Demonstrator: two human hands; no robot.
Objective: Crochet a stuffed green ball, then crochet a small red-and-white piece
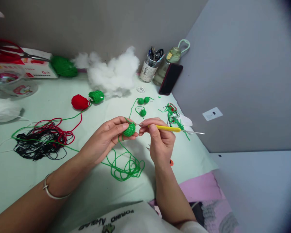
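Between the thumb and fingers of my left hand [111,136] is a green crocheted piece [129,129], rounded in shape. My right hand [160,139] is closed around a crochet hook with a yellow handle [168,128]; its metal tip touches or nearly touches the right side of the green piece. Green yarn [126,166] runs down from the piece into loose loops on the table. Just beyond my hands lie small green crocheted balls [143,112] with yarn tails. Partly hidden by my right wrist are scissor tips [148,148] and a small orange item [171,162].
White stuffing [113,72] lies at the back, beside a pen cup [149,69], bottle [163,66] and phone [171,79]. Leftward are a red yarn ball [80,102], tangled black yarn [38,145] and a clear tub [21,89]. Yarn scraps [173,115] lie right.
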